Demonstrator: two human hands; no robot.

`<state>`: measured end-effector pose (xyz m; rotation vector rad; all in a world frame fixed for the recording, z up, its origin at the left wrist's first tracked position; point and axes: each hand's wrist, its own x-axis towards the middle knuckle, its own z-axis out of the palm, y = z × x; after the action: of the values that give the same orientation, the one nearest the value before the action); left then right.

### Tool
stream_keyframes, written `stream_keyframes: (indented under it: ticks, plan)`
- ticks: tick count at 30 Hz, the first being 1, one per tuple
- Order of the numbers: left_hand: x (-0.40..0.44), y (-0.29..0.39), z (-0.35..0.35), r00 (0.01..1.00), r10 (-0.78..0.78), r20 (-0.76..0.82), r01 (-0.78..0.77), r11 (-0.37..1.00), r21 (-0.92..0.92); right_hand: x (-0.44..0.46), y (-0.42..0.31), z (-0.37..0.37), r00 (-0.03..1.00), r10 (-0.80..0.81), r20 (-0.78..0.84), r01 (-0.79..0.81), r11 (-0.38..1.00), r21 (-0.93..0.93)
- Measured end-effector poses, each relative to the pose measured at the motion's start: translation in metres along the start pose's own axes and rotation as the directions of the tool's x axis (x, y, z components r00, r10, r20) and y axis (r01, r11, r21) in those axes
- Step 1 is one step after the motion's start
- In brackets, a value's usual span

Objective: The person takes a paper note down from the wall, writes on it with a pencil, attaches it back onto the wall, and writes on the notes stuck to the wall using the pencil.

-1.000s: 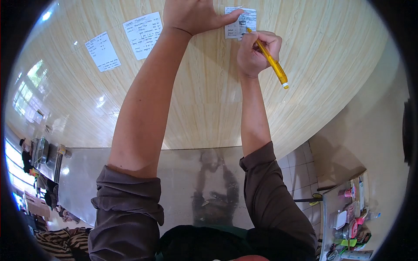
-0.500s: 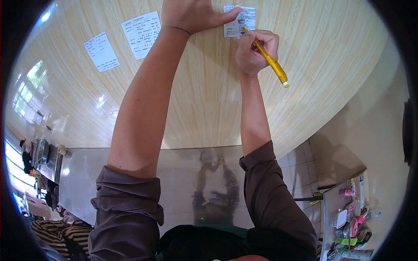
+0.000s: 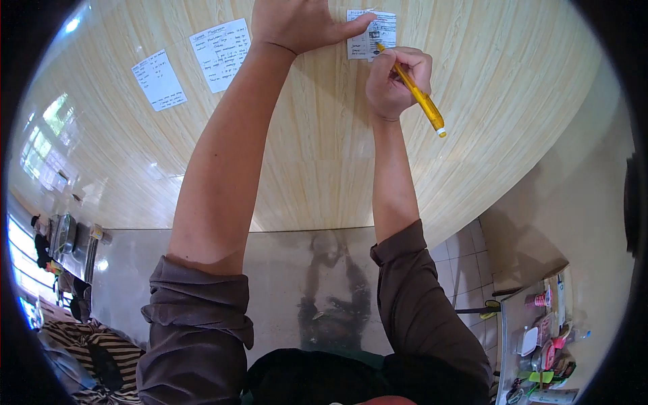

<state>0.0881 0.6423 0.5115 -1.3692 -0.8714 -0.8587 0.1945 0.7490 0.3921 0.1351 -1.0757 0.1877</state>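
Observation:
My right hand (image 3: 391,91) is closed around a yellow pen (image 3: 424,102) with a white end. The pen's tip points at a small white paper (image 3: 356,46) covered with dark writing and a few small drawn shapes. My left hand (image 3: 289,25) lies against the pale wood-grain surface (image 3: 317,128) just left of that paper. Its thumb stretches out over the paper's upper part, while the other fingers are mostly cut off by the frame's top edge.
Two handwritten sheets, a larger one (image 3: 221,55) and a smaller one (image 3: 159,79), are at the left. Below runs a shiny grey counter (image 3: 270,290). A side table (image 3: 511,324) at lower right carries several small items. Someone in striped clothing (image 3: 81,347) is at lower left.
Both hands and the pen stay nearly in place. At lower left, the striped clothing has shifted and a dark shape now shows against it.

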Motion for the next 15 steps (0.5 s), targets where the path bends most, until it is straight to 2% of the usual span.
stream_keyframes:
  ticks: [1, 7, 10, 15]
  plan:
    - [0.0001, -0.0005, 0.0001, 1.000, 0.007, -0.004, -0.007, 1.000, 0.004, 0.0000, 0.0002, -0.0019, 0.999, -0.012, 0.038, 0.013, 1.000, -0.014]
    - [-0.0003, -0.0016, 0.0005, 1.000, -0.004, -0.005, 0.004, 1.000, -0.018, -0.0012, -0.0015, 0.0013, 1.000, -0.015, 0.005, 0.015, 1.000, -0.007]
    - [-0.0011, -0.0026, 0.0015, 1.000, -0.001, -0.002, 0.001, 1.000, -0.012, 0.0001, -0.0004, 0.0070, 0.998, -0.003, -0.060, 0.004, 1.000, 0.024]
    - [-0.0012, -0.0036, 0.0019, 1.000, -0.007, 0.003, 0.007, 1.000, -0.015, -0.0008, -0.0031, 0.0016, 1.000, 0.015, 0.015, -0.015, 1.000, -0.015]
